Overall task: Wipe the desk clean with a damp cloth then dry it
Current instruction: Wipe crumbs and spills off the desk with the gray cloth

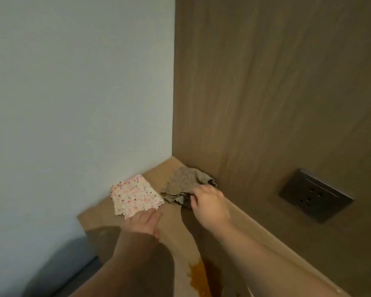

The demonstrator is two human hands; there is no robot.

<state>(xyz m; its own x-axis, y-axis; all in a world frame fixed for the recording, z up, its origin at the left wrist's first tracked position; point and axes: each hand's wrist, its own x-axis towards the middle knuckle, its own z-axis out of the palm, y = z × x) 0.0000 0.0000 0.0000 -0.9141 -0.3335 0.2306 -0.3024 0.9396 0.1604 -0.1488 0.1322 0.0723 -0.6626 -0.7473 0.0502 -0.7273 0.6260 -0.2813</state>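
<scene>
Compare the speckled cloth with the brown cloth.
The speckled cloth is white with pink dots; the brown cloth is plain. The speckled cloth lies flat, the brown cloth bunched. The left hand touches the speckled cloth's edge; the right hand grips the brown cloth. Both sit on the desk.

You face a corner: pale wall (73, 93) left of your fingers (154, 214), wood-grain panel (276, 82) to their right with a dark socket plate (315, 195) set in it; grey floor (58, 271) below left.

White cloth (135, 196) speckled pink and purple, grey-brown cloth (183, 185) — tan desk (152, 170), an amber stain (198, 277).
</scene>
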